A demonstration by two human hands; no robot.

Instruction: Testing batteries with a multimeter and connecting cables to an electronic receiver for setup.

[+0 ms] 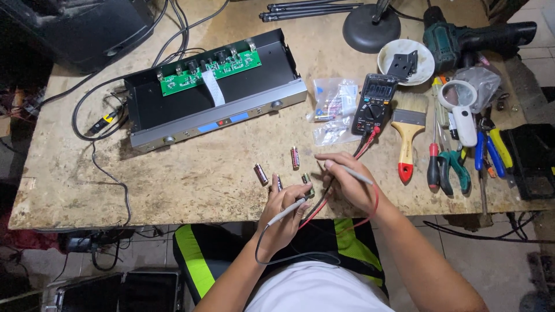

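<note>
Left hand (pixel 284 209) and right hand (pixel 347 182), each closed on a slim grey probe, bracket one small cylindrical battery (pixel 308 185) near the table's (pixel 191 185) front edge; three similar batteries (pixel 261 174) lie just beside it, apparently untested, below the black multimeter (pixel 374 104)

The tip of the probe (pixel 287 211) held in the left hand (pixel 284 209) was hidden behind the fingers. The small battery (pixel 307 184) between both hands was partly covered. The black speaker (pixel 81 29) at far left was cut off by the top edge. The multimeter (pixel 374 104) display was too small to be read.
</note>
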